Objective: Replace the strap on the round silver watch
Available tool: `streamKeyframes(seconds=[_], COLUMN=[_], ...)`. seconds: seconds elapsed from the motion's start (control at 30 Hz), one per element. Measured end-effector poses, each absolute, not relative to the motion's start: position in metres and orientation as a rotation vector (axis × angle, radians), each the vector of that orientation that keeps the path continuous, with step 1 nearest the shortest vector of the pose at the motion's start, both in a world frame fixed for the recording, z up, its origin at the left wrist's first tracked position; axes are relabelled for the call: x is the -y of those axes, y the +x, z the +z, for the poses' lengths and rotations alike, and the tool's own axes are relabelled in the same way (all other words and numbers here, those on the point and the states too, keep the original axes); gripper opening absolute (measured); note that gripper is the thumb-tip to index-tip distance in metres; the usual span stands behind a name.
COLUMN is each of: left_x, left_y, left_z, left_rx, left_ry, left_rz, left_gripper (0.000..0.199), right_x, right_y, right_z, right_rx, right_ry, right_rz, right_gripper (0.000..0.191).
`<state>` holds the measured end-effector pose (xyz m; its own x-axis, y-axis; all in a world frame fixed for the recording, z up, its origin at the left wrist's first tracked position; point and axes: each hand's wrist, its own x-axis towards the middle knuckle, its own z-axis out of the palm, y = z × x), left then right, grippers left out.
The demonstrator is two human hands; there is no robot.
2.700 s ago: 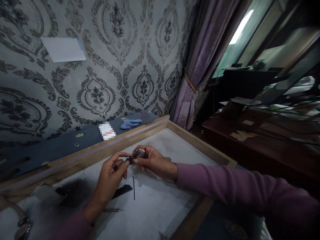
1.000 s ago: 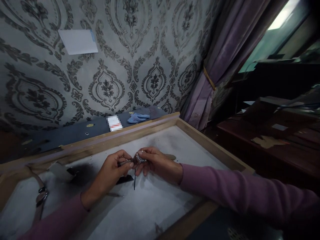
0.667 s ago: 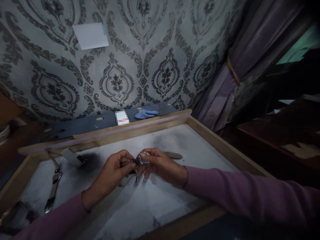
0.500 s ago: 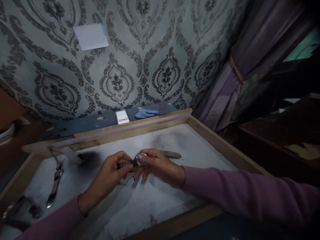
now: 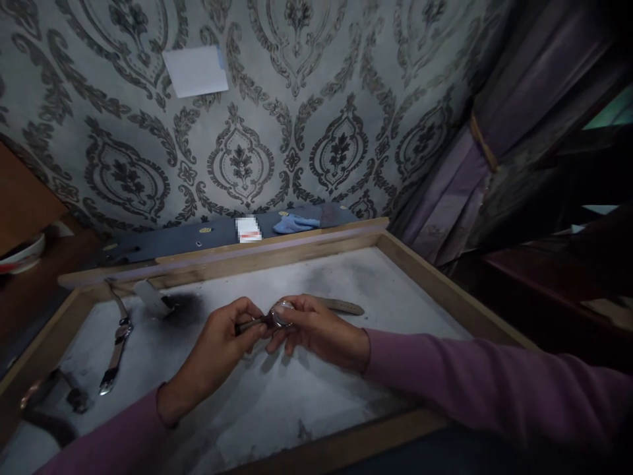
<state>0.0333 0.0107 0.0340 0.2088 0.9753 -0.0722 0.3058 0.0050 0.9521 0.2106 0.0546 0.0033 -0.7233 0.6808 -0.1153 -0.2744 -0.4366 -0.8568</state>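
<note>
A round silver watch (image 5: pixel 282 315) is held between my two hands above the white tray surface. My right hand (image 5: pixel 316 326) is closed on its case, with the thumb over the face. A grey-brown strap (image 5: pixel 343 306) sticks out to the right beyond that hand. My left hand (image 5: pixel 230 340) pinches the dark strap part at the left side of the case. To the left lie a watch with a dark strap (image 5: pixel 117 343) and a pale curved strap (image 5: pixel 152 299). Another dark watch (image 5: pixel 54 396) lies at the lower left.
A wooden frame (image 5: pixel 420 284) borders the tray. Behind it, a blue surface (image 5: pixel 225 231) bears a blue cloth (image 5: pixel 297 224) and a small white box (image 5: pixel 248 229). A tied purple curtain (image 5: pixel 462 191) hangs at the right. A bowl (image 5: pixel 24 256) is at the far left.
The whole view has shifted slightly, so the scene sits a little further right. Both hands keep their hold on the watch, and the strap piece by my left hand now shows straighter.
</note>
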Motion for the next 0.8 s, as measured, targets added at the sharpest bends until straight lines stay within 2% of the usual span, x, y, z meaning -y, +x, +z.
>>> streamKeyframes(seconds=[0.43,0.8], left_x=[-0.0138,-0.0120], left_y=[0.0326,0.0334], left_z=[0.0299,0.0316], left_rx=[-1.254,-1.229], left_ry=[1.441,1.428], left_rz=[0.863,0.880], left_gripper=[0.019,0.018], right_x=[-0.0524,-0.0493], right_y=[0.2104,0.2097], right_z=[0.0045,0.0069], right_rx=[1.167,1.188], right_ry=[-0.643,-0.672], right_rz=[2.174,2.150], right_gripper=[0.030,0.031])
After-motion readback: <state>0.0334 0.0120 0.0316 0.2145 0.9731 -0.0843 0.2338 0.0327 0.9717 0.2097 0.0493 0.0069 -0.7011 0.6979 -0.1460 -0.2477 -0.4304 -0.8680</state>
